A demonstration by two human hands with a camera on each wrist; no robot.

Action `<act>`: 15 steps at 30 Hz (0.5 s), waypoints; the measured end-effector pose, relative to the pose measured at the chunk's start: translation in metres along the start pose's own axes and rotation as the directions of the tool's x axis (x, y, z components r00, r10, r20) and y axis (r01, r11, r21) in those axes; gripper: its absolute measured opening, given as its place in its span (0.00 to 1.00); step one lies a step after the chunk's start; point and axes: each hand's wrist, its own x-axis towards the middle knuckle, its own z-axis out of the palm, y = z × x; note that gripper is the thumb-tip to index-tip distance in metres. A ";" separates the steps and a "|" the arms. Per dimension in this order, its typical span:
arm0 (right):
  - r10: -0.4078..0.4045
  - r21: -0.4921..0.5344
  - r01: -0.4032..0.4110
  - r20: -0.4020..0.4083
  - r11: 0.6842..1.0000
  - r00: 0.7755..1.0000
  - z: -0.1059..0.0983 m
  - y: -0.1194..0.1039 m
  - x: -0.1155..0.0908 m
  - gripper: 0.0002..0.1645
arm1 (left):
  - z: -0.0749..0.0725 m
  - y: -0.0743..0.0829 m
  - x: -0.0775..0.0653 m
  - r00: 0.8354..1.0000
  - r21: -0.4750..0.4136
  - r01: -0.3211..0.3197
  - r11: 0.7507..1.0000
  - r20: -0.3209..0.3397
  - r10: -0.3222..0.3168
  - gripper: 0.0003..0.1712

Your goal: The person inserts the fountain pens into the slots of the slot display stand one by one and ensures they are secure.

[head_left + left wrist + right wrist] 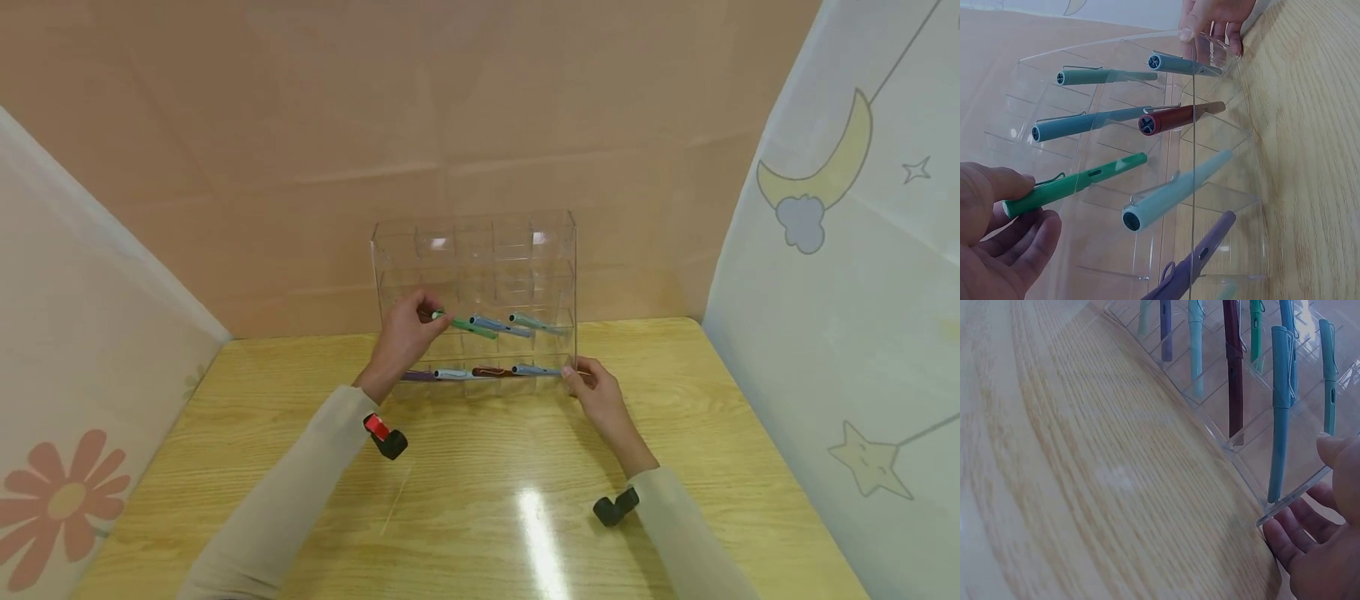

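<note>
A clear plastic pen rack (437, 243) with tiered compartments stands on the table. My left hand (408, 333) pinches a green pen (1085, 181) near its clip end, thumb above and fingers below. The pen's other end lies in the rack's second tier from the bottom. To its right on that tier lie a blue pen (501, 326) and a teal pen (536, 322). Along the bottom tier are a purple pen (1200, 259), a pale blue pen (1172, 190), a dark red pen (1234, 375) and another blue pen (1279, 419). My right hand (600, 396) grips the rack's lower right corner.
The wooden table (465, 500) extends in front of the rack and to both sides. A tan cloth backdrop (480, 108) hangs behind it. Printed white panels flank the table, with a flower (66, 500) on the left and a moon (832, 175) on the right.
</note>
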 end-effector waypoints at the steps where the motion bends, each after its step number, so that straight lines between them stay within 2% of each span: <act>1: 0.000 0.001 0.000 0.000 1.000 1.000 0.000 0.000 0.000 0.39 | 0.000 0.000 0.000 1.000 0.002 0.005 1.000 0.005 -0.005 0.11; 6: -0.008 0.004 0.008 -0.003 1.000 1.000 0.000 0.000 -0.001 0.39 | -0.002 -0.003 -0.002 0.999 0.020 0.028 0.999 0.035 -0.028 0.13; 15: -0.011 0.000 0.011 -0.009 1.000 1.000 0.000 -0.001 -0.002 0.38 | -0.004 -0.002 -0.004 0.998 0.061 0.019 0.998 0.065 -0.023 0.13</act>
